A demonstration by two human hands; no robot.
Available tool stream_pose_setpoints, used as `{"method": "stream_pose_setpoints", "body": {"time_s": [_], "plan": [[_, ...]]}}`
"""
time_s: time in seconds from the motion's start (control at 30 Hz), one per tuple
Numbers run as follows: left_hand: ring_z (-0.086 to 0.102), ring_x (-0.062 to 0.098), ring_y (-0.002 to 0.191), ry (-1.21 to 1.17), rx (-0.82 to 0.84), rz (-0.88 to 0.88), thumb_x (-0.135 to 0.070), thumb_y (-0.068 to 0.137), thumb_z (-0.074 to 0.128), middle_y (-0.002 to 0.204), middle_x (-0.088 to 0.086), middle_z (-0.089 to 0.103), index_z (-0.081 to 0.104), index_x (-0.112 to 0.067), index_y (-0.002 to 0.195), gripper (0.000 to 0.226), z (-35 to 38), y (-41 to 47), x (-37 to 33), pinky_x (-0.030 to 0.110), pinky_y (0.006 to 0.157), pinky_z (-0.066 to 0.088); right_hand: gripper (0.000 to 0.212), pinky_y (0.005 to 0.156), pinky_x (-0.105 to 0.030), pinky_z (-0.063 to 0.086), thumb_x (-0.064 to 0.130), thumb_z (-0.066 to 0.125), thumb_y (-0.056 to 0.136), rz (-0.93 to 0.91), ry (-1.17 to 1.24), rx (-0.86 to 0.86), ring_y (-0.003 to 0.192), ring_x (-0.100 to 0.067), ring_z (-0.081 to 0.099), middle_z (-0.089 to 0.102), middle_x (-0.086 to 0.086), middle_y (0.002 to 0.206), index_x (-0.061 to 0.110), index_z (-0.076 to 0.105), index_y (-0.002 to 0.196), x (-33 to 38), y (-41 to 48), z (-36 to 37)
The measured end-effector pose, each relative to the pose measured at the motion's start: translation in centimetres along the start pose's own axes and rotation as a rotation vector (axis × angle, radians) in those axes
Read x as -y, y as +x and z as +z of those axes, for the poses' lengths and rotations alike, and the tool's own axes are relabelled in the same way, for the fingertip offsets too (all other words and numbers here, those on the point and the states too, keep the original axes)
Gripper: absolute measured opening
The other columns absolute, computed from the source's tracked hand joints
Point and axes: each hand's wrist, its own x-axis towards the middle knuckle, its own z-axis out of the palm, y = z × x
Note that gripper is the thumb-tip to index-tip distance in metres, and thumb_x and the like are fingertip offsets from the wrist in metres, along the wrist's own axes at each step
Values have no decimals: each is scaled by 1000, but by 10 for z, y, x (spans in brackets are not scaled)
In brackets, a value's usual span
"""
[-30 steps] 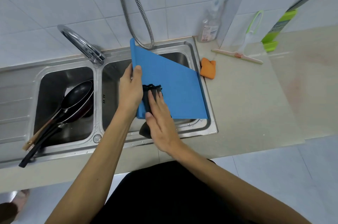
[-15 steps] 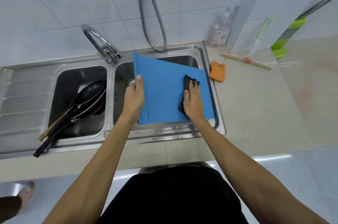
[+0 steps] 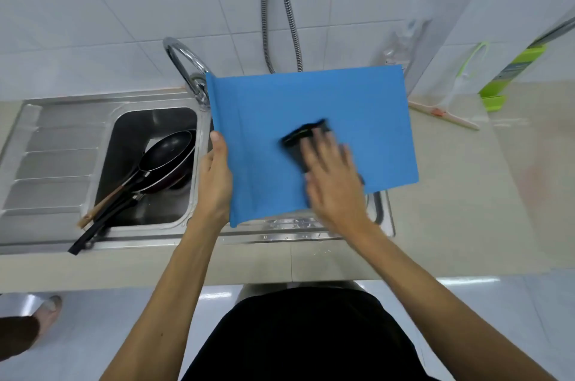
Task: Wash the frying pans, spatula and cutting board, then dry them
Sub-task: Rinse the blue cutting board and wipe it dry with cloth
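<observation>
I see blue cutting board (image 3: 326,100) over the right basin of the steel sink (image 3: 295,236), left hand (image 3: 214,184) gripping its left edge, right hand (image 3: 334,184) flat, fingers spread, pressing a dark cloth (image 3: 300,139) on it, frying pans (image 3: 168,152) in left basin, beige counter (image 3: 466,194), white tiled wall (image 3: 93,7).

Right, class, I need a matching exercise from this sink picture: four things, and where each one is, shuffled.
1 cutting board
2 frying pans
3 dark cloth
4 squeegee

A in the left basin
B on the counter
C gripped by the left hand
D pressed under the right hand

Pairs: 1-C, 2-A, 3-D, 4-B
</observation>
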Motion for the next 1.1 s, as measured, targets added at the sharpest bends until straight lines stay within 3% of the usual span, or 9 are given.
{"method": "stream_pose_setpoints", "body": {"time_s": [0.17, 0.3, 0.4, 0.47, 0.57, 0.73, 0.8, 0.9, 1.1], "plan": [[73, 4, 77, 26, 15, -25, -55, 105, 30, 79, -18, 75, 69, -21, 98, 52, -1, -1, -1, 20, 58, 57, 63, 122, -57, 17, 36, 22, 102, 531, 17, -134, 154, -38, 12, 18, -16, 166, 9, 23, 159, -66, 61, -37], [71, -2, 72, 28, 19, 26, -52, 107, 27, 79, -19, 74, 67, -13, 114, 56, 11, -1, -15, 15, 56, 52, 60, 121, -53, 21, 31, 33, 101, 328, -49, -239, 150, -42, 22, 27, -18, 163, 7, 31, 157, -16, 120, -48], [66, -5, 68, 106, 42, 115, -49, 108, 26, 70, -20, 70, 64, -25, 95, 47, 22, 2, -30, 16, 61, 52, 58, 121, -54, 19, 26, 40, 101, 54, -32, -259, 151, -42, 21, 28, -19, 163, 6, 33, 156, 48, 137, -40], [68, -3, 83, 106, 53, 147, -50, 108, 28, 86, -17, 72, 66, -27, 96, 46, 25, 7, -36, 20, 76, 56, 60, 124, -51, 15, 22, 43, 101, -34, -14, -205, 153, -38, 15, 23, -19, 164, 6, 29, 157, 78, 120, -27], [67, 0, 109, 29, 1, 151, -48, 108, 29, 118, -7, 72, 66, -14, 127, 54, 21, 17, -39, 18, 92, 54, 63, 125, -50, 13, 17, 45, 99, -82, 3, -116, 155, -35, 8, 18, -20, 165, 5, 25, 158, 88, 67, -8], [70, -1, 99, -5, -13, 82, -56, 105, 31, 122, -4, 70, 61, -13, 134, 60, 24, 22, -36, 18, 80, 58, 58, 123, -54, 18, 21, 43, 102, -157, -68, -81, 155, -33, 13, 21, -16, 165, 10, 31, 157, 57, 31, -6], [71, -1, 98, 13, -34, 72, -62, 103, 31, 121, -8, 69, 62, -19, 132, 60, 19, 28, -35, 18, 72, 58, 59, 122, -56, 20, 22, 41, 100, -31, -94, -124, 154, -36, 16, 23, -18, 165, 8, 32, 156, 21, 31, -21], [67, 14, 115, 25, -46, 47, -76, 94, 34, 129, -7, 68, 64, -26, 131, 69, 4, 37, -37, 37, 93, 56, 58, 122, -57, 19, 24, 35, 103, 268, -69, -259, 153, -40, 17, 20, -22, 164, 4, 29, 157, -50, 23, -53], [72, -3, 77, 4, 25, 36, -61, 103, 30, 87, -20, 75, 65, -28, 112, 49, 2, 40, -40, 25, 68, 56, 57, 121, -42, 28, 26, 34, 107, 619, 90, -446, 152, -31, 21, 20, -18, 165, 7, 21, 159, -92, 26, -93]]}}
